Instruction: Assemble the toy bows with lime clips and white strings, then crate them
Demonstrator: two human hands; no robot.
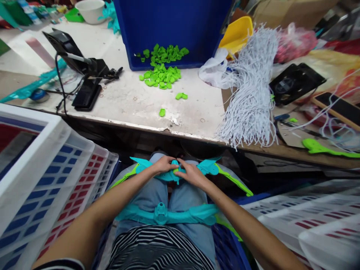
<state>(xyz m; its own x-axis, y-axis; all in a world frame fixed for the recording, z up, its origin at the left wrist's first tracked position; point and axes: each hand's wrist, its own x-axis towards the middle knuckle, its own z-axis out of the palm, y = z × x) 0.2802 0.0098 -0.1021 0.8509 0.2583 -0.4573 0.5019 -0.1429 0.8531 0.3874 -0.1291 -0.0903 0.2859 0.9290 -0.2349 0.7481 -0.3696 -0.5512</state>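
Observation:
Above my knees a turquoise plastic toy bow (208, 167) with lime green limbs lies crosswise. Its middle sits between my two hands. My left hand (164, 165) is closed around the left side of the centre, fingertips near the top. From the other side my right hand (191, 173) grips the centre, with thumb and forefinger at a small lime green piece (176, 170) set in it. The fingers partly cover that piece. Nearer my body, a second turquoise bow (191, 216) rests across my thighs, touched by neither hand.
On the table (194, 120), lime green pieces (161, 77) spill from a tipped blue bin (171, 30). A bundle of white cords (250, 90) hangs over the edge. A phone (87, 95) lies left. White baskets (53, 187) flank me, the right basket (315, 217) close to my arm.

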